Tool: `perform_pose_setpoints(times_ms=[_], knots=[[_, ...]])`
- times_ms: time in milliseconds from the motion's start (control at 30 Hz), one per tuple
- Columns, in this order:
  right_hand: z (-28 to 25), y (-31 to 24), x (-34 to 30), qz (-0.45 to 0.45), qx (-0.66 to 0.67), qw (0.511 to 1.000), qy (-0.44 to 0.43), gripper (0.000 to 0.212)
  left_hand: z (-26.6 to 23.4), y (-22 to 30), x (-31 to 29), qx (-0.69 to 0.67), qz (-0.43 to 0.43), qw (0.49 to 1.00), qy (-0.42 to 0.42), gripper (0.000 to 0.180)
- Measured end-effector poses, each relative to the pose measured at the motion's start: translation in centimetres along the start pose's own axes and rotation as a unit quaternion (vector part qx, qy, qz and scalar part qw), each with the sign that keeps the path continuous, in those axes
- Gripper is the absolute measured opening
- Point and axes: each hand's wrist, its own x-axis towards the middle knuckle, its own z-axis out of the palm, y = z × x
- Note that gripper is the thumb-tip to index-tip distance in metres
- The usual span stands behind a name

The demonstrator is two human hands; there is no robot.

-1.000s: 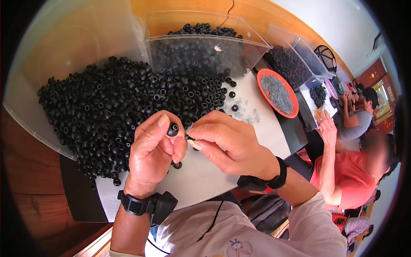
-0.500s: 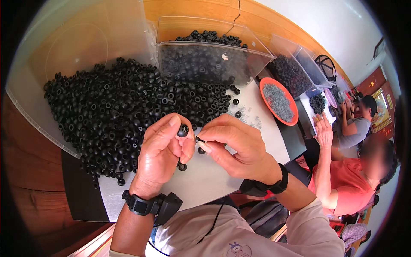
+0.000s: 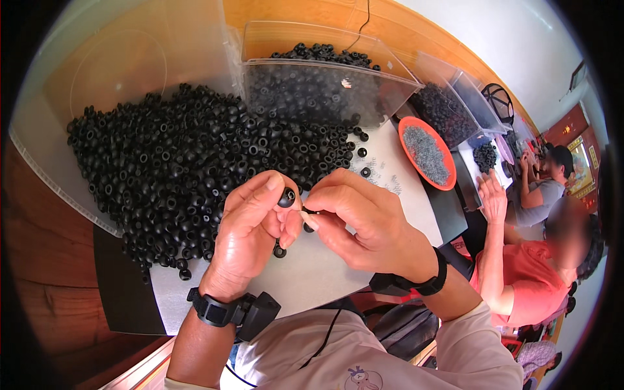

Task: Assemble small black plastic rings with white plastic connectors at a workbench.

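1. Holding one round, glossy black plastic piece [image 3: 286, 197] near the scene's centre, the left hand [image 3: 250, 218] is clamping thumb and fingers on it; a pale curve is showing on its face, though whether an insert or a highlight I cannot tell.
2. Beside it, the right hand [image 3: 357, 218] is pinching one small dark item [image 3: 312, 211], fingertips together; its kind is staying too small to read.
3. Judging progress, one piece is being worked; a large heap of black, hollow rounded pieces [image 3: 175, 149] is lying loose at left, seemingly much left over. Nothing is marking finished pieces apart.
4. Counting: the heap is running past counting; about four strays are lying at its far right, and at least one loose black ring-like piece [image 3: 279, 251] below the hands.
5. One orange-red round bowl [image 3: 443, 186] is holding uncountable tiny grey pieces [image 3: 426, 153] at far right; more are scattering beside it. One clear plastic box [image 3: 260, 62] is standing beyond the heap, holding more black pieces.
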Motion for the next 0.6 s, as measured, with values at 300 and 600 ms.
perform_pose_setpoints(times_ms=[300,600], knots=[[-0.7,0.3,0.5,-0.034,0.017,0.999,0.033,0.031,-0.6,-0.3,0.1,-0.022,0.005,1.0,-0.012,0.033],[-1.4,-0.1,-0.7,0.12,0.146,0.982,-0.008,0.022,-0.4,-0.3,0.1,0.022,0.0,1.0,-0.008,0.033]])
